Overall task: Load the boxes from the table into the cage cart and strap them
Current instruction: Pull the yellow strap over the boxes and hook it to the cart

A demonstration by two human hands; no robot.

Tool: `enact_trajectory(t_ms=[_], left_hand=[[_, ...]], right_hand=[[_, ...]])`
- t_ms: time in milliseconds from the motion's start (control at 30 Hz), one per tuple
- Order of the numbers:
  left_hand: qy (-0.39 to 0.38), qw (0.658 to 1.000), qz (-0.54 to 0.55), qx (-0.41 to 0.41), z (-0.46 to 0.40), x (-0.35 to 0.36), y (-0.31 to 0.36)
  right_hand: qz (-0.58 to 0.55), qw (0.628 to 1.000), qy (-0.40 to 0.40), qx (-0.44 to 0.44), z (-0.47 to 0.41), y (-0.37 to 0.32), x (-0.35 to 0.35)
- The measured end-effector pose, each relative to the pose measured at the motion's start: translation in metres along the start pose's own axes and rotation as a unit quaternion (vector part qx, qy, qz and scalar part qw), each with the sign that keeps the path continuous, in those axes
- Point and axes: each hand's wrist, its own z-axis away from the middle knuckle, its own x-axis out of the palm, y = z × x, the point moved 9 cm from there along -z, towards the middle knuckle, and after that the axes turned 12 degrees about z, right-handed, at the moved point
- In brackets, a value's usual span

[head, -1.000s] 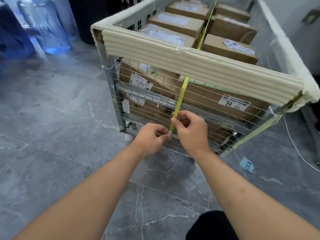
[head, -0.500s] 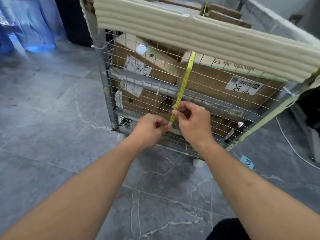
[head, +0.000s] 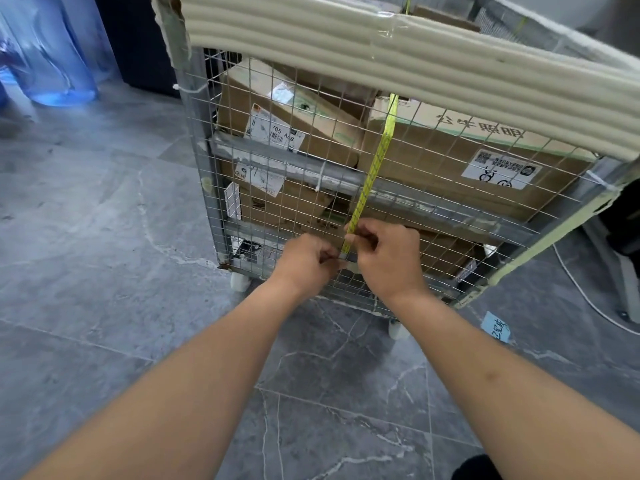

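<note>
Inside the cage cart (head: 221, 188), the upper left box's white label (head: 275, 131) reads "705 A68" (partly hidden by mesh); the right box (head: 450, 161) bears inverted Chinese print.

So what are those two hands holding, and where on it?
Both the left hand and right hand pinch the yellow strap at its lower end.

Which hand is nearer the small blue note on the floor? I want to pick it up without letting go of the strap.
Right. The right hand pinches the yellow strap up-left of the blue note; the left hand sits farther left, across the strap.
</note>
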Motion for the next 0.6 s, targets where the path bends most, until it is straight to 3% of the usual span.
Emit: enact_trajectory(t_ms=[233,600], left_hand=[[-0.017,0.999,-0.038,-0.002,-0.007,0.006,-0.013],[0.028,0.999,-0.042,-0.011,-0.008,0.001,-0.014]], right_hand=[[0.063,0.997,-0.045,-0.01,-0.001,0.007,0.013],[0.062,0.996,-0.058,-0.012,-0.005,0.01,0.021]])
